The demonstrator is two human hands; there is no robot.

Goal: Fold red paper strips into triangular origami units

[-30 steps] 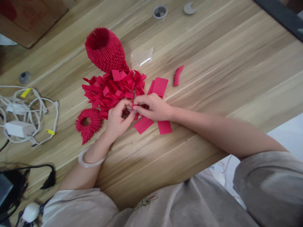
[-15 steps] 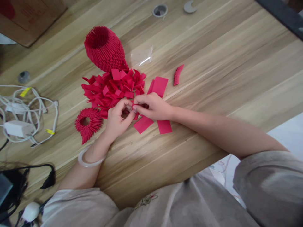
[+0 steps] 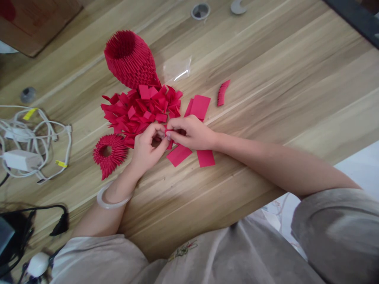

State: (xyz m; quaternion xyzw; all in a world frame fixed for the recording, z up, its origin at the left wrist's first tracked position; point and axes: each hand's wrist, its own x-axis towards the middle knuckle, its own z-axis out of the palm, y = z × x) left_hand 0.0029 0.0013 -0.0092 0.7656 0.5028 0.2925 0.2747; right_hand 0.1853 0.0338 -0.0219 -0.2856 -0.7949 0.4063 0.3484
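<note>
A small piece of red paper (image 3: pixel 166 130) is pinched between my left hand (image 3: pixel 149 146) and my right hand (image 3: pixel 191 133), whose fingertips meet; most of it is hidden by the fingers. Just beyond lies a heap of folded red paper pieces (image 3: pixel 139 110). Flat red paper rectangles (image 3: pixel 200 107) show on the far side of my right hand, and more red slips (image 3: pixel 179 155) stick out below it. Left of my left wrist sits a red ring of interlocked folded pieces (image 3: pixel 111 154). Behind the heap, a larger red folded-paper vessel (image 3: pixel 130 59) leans with its opening up and left.
A short curved stack of red pieces (image 3: pixel 223 92) lies to the right. A clear plastic bag (image 3: pixel 177 70) is behind the heap. White cables with an adapter (image 3: pixel 22 159) and a black plug (image 3: pixel 60 223) occupy the left. A cardboard box (image 3: pixel 38 23) stands at the far left.
Both hands keep nearly the same pinch at the same spot. The view has shifted very slightly; nothing else visibly differs.
</note>
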